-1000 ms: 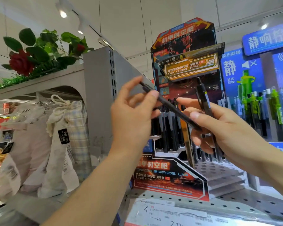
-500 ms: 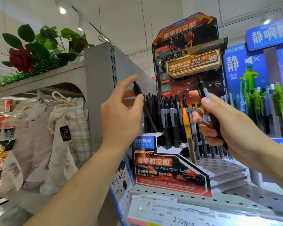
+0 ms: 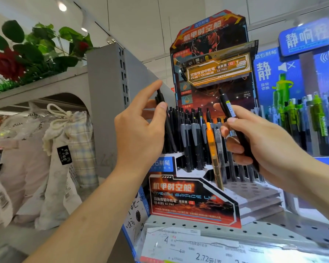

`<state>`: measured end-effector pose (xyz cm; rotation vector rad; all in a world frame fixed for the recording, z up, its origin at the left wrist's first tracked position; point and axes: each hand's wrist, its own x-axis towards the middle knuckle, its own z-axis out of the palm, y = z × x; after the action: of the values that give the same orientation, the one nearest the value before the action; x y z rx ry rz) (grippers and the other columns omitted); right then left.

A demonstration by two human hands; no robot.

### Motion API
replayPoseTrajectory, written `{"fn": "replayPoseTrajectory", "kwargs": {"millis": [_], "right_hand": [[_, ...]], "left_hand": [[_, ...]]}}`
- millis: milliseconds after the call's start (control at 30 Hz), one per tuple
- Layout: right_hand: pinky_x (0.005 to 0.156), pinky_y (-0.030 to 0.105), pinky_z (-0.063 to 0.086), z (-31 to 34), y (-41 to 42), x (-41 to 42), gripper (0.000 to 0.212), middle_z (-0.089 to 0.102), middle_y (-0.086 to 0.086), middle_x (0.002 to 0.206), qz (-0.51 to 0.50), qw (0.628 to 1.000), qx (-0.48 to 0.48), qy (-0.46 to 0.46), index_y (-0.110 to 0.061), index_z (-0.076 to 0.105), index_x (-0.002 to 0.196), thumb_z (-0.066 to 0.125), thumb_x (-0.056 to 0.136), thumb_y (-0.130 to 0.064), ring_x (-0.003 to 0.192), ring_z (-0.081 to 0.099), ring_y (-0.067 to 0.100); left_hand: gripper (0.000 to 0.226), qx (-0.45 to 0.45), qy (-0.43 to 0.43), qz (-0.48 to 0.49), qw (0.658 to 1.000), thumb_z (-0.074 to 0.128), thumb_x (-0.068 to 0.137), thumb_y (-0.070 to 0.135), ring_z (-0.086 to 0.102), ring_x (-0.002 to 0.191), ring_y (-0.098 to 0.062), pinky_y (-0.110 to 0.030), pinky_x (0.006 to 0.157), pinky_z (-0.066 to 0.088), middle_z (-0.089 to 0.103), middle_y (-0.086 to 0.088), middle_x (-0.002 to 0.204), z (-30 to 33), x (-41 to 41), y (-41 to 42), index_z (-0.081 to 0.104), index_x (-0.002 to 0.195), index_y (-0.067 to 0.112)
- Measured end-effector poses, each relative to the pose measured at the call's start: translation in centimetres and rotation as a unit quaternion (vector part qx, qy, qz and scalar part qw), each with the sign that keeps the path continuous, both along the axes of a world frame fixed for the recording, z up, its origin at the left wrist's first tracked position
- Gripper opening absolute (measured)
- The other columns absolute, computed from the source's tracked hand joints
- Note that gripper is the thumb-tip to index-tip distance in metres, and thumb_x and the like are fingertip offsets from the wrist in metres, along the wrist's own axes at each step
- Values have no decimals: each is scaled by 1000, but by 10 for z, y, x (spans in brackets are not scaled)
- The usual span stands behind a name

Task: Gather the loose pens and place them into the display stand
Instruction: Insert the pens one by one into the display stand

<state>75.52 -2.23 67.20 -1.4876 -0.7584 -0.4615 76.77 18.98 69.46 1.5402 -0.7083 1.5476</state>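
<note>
Both hands raised in front of a tiered cardboard pen display stand (image 3: 194, 202) printed in red, orange and black, standing on a grey perforated metal shelf (image 3: 273, 230). Left hand (image 3: 141, 133) pinches a slim black pen (image 3: 164, 118) between thumb and fingers near its top end; the pen stands almost upright, lower end down among the black pens at the stand's upper left tier, whether seated in a hole cannot be told. Right hand (image 3: 262, 141) curls around a second black pen with a small printed label (image 3: 229, 109), tilted, top end leaning up-left, held just right of the stand's filled rows and not touching them. Hands apart, the stand's pen rows between them. One orange-capped pen with a gold-toned barrel (image 3: 213, 154) stands in a front tier beside the right hand's knuckles. Lower front tiers show open holes. White paper price tags (image 3: 188, 247) along the shelf edge. Red artificial rose with green leaves (image 3: 8, 63) on a ledge at far left; cloth drawstring bags (image 3: 65, 149) hang below it.
</note>
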Motion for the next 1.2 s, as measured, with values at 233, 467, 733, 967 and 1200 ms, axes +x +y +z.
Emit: {"fn": "replayPoseTrajectory", "kwargs": {"millis": [233,467,733,967,1200], "right_hand": [[44,22,34,2,-3,4,34,45,-1,77,-31,999,26,-14,-33,76,101,47,104,-16,56,44,11],[57,24,56,2,-4,4,28,70,-2,77,-34,998,53,-21,-36,71,100,62,97,-9,66,67,13],[59,22,58,-1,-6,10,33,79,4,92,-35,999,18,-13,-36,65,112,51,103,-7,76,73,12],[58,20,55,-3,-7,15,37,78,1,94,-35,999,-3,-28,-41,69,109,52,103,-9,75,72,11],[53,17,54,-2,-8,19,43,72,-14,80,-75,995,1,-61,-39,69,115,56,100,0,71,74,9]], "left_hand": [[35,-11,-32,1,999,64,95,21,64,87,4,-7,75,48,64,27,92,-6,2,-4,61,124,41],[46,42,68,45,996,63,95,21,61,70,2,-2,61,44,58,24,83,2,10,-5,54,139,34],[66,130,213,89,964,54,92,23,22,146,-15,-29,109,25,21,8,158,-1,24,-10,29,151,39],[69,168,267,47,948,51,95,20,37,135,-13,-14,91,30,22,7,159,0,30,-6,22,154,41],[73,179,294,10,939,52,94,16,52,107,-12,-21,79,43,37,2,150,4,32,-3,20,152,46]]}}
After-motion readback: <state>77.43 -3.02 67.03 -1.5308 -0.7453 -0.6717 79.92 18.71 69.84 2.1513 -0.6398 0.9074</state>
